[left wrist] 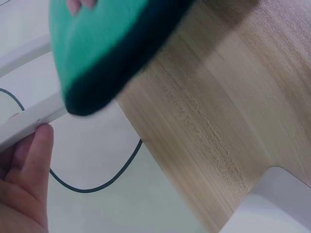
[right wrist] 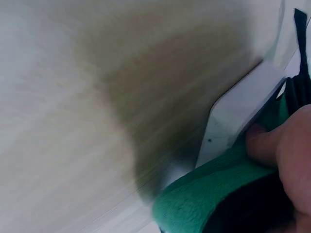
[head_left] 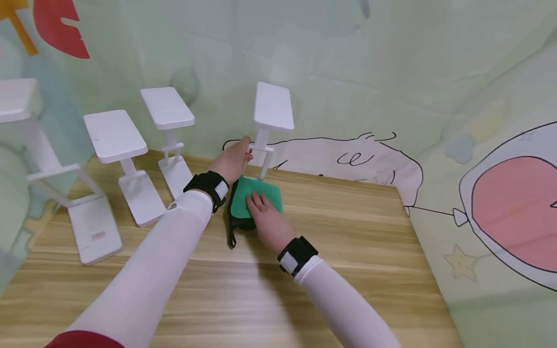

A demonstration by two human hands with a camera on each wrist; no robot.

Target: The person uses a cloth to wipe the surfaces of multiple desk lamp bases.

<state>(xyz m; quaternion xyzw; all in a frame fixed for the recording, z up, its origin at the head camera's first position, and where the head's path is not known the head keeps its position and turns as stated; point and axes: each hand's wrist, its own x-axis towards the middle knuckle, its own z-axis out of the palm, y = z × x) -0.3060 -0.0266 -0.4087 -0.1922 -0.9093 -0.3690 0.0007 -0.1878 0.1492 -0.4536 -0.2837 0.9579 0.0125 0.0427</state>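
Note:
In the head view my left hand [head_left: 232,159] grips the hinged arm of a white phone stand [head_left: 274,106] at the table's back edge. The left wrist view shows fingers and thumb pinching that white arm [left wrist: 34,119]. My right hand [head_left: 271,224] lies on a green cleaning cloth [head_left: 243,198] with black edging and a black loop, placed over the stand's base. In the right wrist view the thumb bends against the cloth [right wrist: 194,204], beside the exposed part of the base [right wrist: 238,111]. The cloth hides most of the base.
Three more white stands line the table's left side: a tall one [head_left: 95,229], a middle one [head_left: 115,135] and one farther back [head_left: 167,108]. The wooden table [head_left: 348,251] meets a printed curtain [head_left: 330,72] behind and at the right.

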